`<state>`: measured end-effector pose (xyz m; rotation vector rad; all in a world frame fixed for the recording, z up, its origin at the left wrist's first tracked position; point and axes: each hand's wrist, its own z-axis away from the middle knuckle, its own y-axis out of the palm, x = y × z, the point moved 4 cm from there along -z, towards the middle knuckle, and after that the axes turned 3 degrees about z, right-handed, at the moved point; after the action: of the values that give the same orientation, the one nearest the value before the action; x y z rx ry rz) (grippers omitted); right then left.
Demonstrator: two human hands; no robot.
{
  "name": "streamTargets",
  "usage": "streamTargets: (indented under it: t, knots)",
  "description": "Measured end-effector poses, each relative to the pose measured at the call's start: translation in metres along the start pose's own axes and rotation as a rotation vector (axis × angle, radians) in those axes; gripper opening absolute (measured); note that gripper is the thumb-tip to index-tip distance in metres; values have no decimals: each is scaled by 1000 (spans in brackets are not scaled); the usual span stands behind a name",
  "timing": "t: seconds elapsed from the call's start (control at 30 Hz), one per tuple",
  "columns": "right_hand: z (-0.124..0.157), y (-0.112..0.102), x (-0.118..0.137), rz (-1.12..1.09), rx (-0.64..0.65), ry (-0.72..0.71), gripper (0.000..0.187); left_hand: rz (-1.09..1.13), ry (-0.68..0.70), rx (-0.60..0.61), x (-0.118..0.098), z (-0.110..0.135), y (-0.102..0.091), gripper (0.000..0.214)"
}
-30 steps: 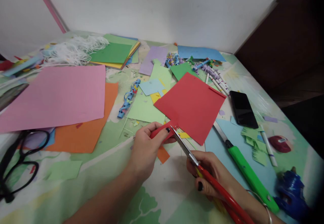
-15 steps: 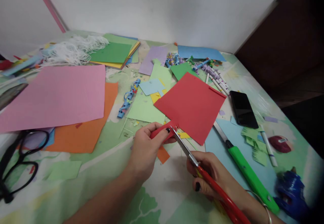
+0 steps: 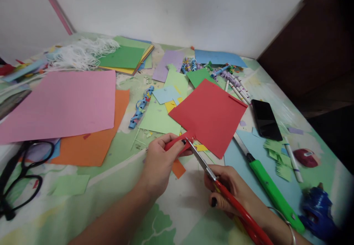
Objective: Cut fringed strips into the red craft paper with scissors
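My left hand [image 3: 159,161] pinches the near corner of a red paper sheet [image 3: 210,116] that lies over green and blue paper. My right hand [image 3: 231,193] is closed on red-handled scissors [image 3: 221,187]. Their metal blades point up and to the left, with the tips at the red corner right beside my left thumb. The red sheet spreads away from both hands toward the middle of the table.
A pink sheet [image 3: 61,103] over an orange one [image 3: 96,141] lies left, black glasses [image 3: 19,175] at the near left. A green-handled cutter [image 3: 272,193], black phone [image 3: 265,119], markers [image 3: 238,90] and a blue object [image 3: 318,210] sit right. Paper stacks, white string and scraps fill the back.
Almost nothing has moved. My right hand's fingers shift slightly on the scissor handles while the blade tips stay at the red corner.
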<state>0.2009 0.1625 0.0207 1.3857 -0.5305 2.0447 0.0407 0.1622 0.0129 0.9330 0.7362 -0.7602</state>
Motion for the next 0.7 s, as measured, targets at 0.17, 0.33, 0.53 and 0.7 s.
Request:
streamTargets:
  t: [0.17, 0.33, 0.53, 0.7]
  knots:
    - [0, 0, -3, -18, -1, 20, 52, -4, -9, -12, 0, 1, -1, 13]
    - [-1, 2, -2, -43, 20, -7, 50, 3, 0, -2, -1, 1, -1, 12]
    - [-1, 2, 1, -25, 18, -18, 48, 6, 4, 4, 0, 1, 1, 12]
    - [2, 1, -3, -36, 12, -21, 49, 7, -2, -5, -1, 0, 1, 12]
